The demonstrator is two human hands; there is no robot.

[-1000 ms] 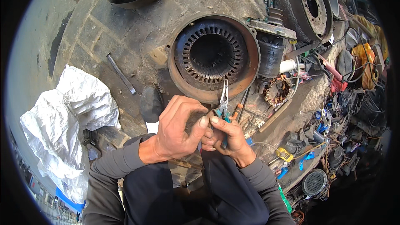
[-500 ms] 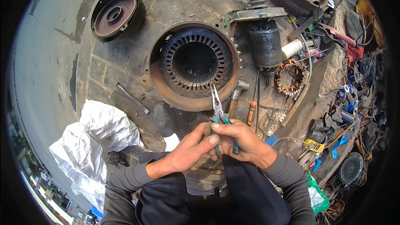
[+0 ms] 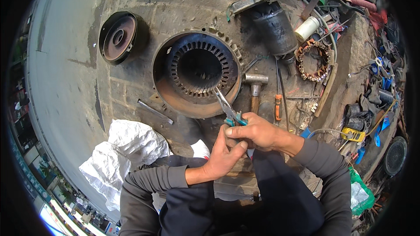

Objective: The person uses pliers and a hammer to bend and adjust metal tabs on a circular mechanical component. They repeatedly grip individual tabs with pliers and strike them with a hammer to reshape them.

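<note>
Your right hand (image 3: 262, 132) has its fingers wrapped around the teal-handled pliers (image 3: 227, 109), whose nose reaches beyond them over the near edge of the slotted ring (image 3: 187, 86). Your left hand (image 3: 223, 161), fingers bent, lies just beside; what they pinch cannot be told. Beyond your right fingers: a hammer (image 3: 256, 80).

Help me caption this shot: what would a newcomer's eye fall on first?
Probably the big round housing in the middle. Just below it, the right hand grips pliers, with the left hand close beside. At lower left, a crumpled white sheet stands out too.
</note>
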